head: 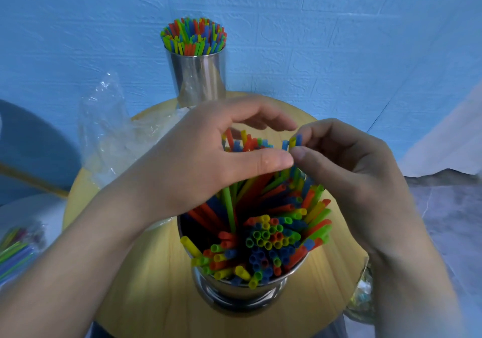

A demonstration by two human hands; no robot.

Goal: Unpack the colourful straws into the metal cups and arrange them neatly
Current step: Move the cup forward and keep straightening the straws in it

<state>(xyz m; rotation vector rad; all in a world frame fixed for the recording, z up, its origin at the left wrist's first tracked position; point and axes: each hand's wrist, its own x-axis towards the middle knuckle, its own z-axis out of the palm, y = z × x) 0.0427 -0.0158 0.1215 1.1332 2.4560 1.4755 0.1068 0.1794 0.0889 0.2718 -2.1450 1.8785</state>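
From my remote seat I see the round wooden table (156, 272) with two cups on it. The near metal cup (245, 293) stands close to the front edge, tilted a little toward the camera. It is full of colourful straws (263, 243), and their open ends point at me. The straws on the far side of this cup lean outward and fan away from the middle.

The left hand (208, 155) arches over this leaning part. Its thumb lies in front of the straws and its fingers curve behind them, so it holds a bunch loosely between them. The right hand (347, 165) is just beside it, the two thumbs almost touching. It pinches a few blue and yellow straw tips (294, 140) between thumb and first finger, and its other fingers are curled.

The far metal cup (198, 77) stands upright at the back edge of the table, near the blue wall (339, 37), well apart from the near cup. Its own straws (193, 36) stand even and close.

A clear plastic bag (109, 134) lies on the left part of the table and hangs over that edge. The wood on the right side of the near cup is bare up to the rim. At the left border another pack of straws (15, 249) lies off the table, blurred.
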